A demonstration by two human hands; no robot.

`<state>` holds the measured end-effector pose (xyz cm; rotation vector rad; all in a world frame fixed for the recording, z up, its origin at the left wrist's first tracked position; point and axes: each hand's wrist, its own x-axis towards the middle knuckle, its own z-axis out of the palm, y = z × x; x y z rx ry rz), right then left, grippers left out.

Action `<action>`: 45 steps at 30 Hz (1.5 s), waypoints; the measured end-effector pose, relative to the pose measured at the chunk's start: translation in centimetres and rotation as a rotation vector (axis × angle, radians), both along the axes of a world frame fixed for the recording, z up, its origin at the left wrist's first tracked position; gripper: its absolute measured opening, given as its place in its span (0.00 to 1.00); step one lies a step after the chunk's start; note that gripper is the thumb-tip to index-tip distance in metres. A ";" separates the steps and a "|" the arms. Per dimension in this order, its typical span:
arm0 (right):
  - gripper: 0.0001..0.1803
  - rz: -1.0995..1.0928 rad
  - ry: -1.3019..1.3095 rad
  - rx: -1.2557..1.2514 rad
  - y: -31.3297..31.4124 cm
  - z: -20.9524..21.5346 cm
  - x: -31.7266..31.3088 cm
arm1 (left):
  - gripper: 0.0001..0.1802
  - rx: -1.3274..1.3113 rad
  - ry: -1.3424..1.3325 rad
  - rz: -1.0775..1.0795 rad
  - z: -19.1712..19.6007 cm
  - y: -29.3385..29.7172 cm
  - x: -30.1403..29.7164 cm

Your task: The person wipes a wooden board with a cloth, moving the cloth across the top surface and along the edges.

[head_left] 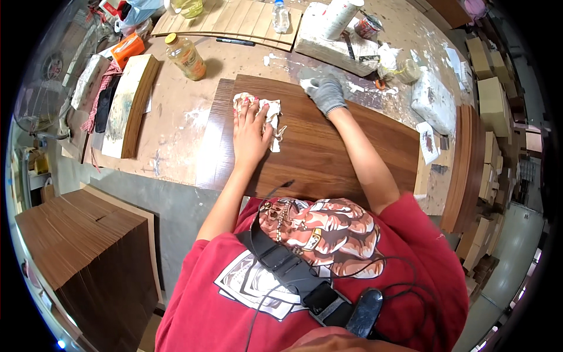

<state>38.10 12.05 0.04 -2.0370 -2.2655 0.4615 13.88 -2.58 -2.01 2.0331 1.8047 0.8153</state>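
Observation:
A dark brown wood-grain panel [316, 152] lies on the workbench in front of me, over another panel [214, 138] whose paler, shiny edge shows at the left. My left hand [251, 130] is bare and rests flat on a crumpled, cream patterned cloth [274, 124], fingers stretched over it near the panel's left end. At the panel's far edge is my right hand [328, 97], in a grey glove, its fingers curled in. Something whitish shows by those fingers, too unclear to name.
Beyond the panel stand a yellow-capped bottle [186, 57], a black marker [235, 41] and a clear bottle [281, 17]. A paint-splashed block [334, 41] carries cans at the far right. A thick wooden block [132, 105] lies left; stacked brown boards [88, 240] stand lower left.

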 end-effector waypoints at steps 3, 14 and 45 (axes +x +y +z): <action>0.22 -0.122 0.017 -0.038 -1.2 0.5 2.8 | 0.26 0.003 -0.006 -0.002 0.0 0.0 0.0; 0.24 -0.184 -0.038 0.069 -1.9 0.0 2.8 | 0.25 -0.002 0.000 -0.030 -0.1 0.4 0.4; 0.22 -0.632 -0.542 0.055 -11.1 -0.7 35.6 | 0.27 -0.021 0.088 -0.075 1.2 0.4 0.9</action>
